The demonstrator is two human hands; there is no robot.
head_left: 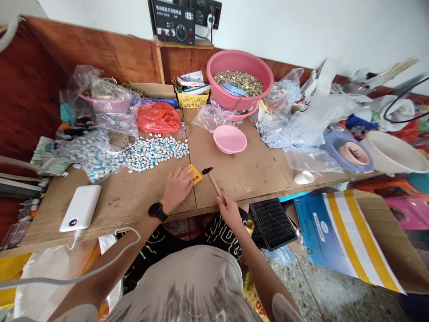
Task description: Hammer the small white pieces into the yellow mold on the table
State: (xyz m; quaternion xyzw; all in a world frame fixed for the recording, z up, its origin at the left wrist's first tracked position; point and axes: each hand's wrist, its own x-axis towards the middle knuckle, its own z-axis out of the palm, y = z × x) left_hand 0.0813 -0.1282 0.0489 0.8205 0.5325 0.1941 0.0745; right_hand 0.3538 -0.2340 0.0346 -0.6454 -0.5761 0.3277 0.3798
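My left hand (177, 187), with a black watch on its wrist, rests on the cardboard-covered table, its fingers on the edge of a small yellow card (195, 175). Just right of the card, my right hand (229, 209) is closed round the wooden handle of a brush-like tool (214, 184), whose dark tip points up and left. Beyond both hands sits a shallow pink bowl (230, 139). Many small white and blue pieces (154, 152) are spread to the left of the bowl.
A white power bank (81, 208) with a cable lies at the left. Behind are a large pink basin (240, 80) of small parts, a red bag (159, 117) and a yellow basket (192, 100). At right are a blue basket (348, 151) and a small white cup (304, 177).
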